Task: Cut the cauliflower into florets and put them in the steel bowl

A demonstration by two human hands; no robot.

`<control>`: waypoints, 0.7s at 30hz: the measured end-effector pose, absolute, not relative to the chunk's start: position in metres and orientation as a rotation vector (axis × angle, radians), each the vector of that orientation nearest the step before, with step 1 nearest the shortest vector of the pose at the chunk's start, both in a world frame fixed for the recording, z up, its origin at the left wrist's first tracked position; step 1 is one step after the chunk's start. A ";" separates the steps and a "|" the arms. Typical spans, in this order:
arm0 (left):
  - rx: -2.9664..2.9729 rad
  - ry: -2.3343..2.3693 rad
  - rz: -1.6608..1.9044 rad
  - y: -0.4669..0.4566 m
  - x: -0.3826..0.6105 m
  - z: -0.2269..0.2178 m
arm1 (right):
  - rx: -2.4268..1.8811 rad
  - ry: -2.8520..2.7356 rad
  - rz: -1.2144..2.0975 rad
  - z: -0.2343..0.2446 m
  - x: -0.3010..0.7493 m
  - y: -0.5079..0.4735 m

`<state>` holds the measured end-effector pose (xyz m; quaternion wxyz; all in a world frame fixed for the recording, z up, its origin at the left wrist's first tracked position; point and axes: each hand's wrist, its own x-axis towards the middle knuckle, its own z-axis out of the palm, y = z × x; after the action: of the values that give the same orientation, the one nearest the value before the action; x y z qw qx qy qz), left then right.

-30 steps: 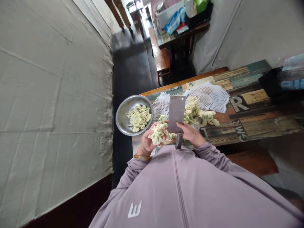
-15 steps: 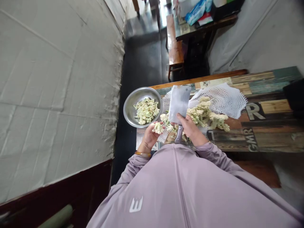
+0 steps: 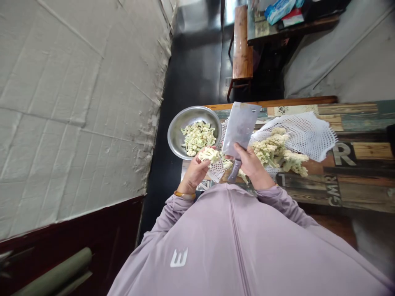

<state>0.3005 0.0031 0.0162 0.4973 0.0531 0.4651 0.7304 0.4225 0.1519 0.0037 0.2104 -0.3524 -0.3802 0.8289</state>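
My right hand [image 3: 250, 165] grips the handle of a broad steel cleaver [image 3: 240, 125], blade pointing up and away. My left hand [image 3: 195, 172] is closed on a cauliflower floret [image 3: 209, 154] just left of the blade. A metal bowl [image 3: 182, 123] with several cut florets in it sits at the table's left end, right beside the left hand. More uncut cauliflower [image 3: 279, 150] lies on a white mesh net [image 3: 308, 131] to the right of the cleaver.
The patterned wooden table [image 3: 354, 172] runs off to the right. A pale wall [image 3: 77, 102] stands close on the left. A wooden bench [image 3: 241, 49] and a dark table [image 3: 290, 28] with packets stand beyond, across dark floor.
The view has shifted down and left. My left hand has lifted a floret toward the bowl, holding a smaller piece than a second ago. The cleaver stays raised in my right hand.
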 end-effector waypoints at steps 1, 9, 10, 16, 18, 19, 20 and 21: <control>0.142 1.122 1.768 0.005 0.298 0.018 | -0.964 -1.095 2.295 0.006 0.426 0.150; 0.156 1.114 1.757 0.015 0.284 0.035 | -0.730 -1.819 1.817 0.031 0.438 0.146; 0.148 1.122 1.759 0.014 0.282 0.036 | -0.673 -1.927 1.698 0.033 0.437 0.144; 0.095 1.165 1.771 0.009 0.272 0.038 | -0.340 -2.250 1.175 0.042 0.424 0.122; 0.074 1.153 1.767 0.009 0.268 0.037 | -0.262 -2.312 1.057 0.043 0.418 0.116; 0.061 1.142 1.768 0.008 0.266 0.037 | -0.229 -2.338 1.016 0.042 0.416 0.114; 0.047 1.132 1.773 0.008 0.263 0.037 | -0.207 -2.363 0.988 0.041 0.414 0.111; 0.035 1.126 1.784 0.008 0.261 0.037 | -0.197 -2.386 0.972 0.040 0.411 0.109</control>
<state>0.2609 0.0081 0.0375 0.4934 0.0143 0.4641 0.7355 0.4113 0.1088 0.0399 0.2754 -0.0735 -0.8877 0.3617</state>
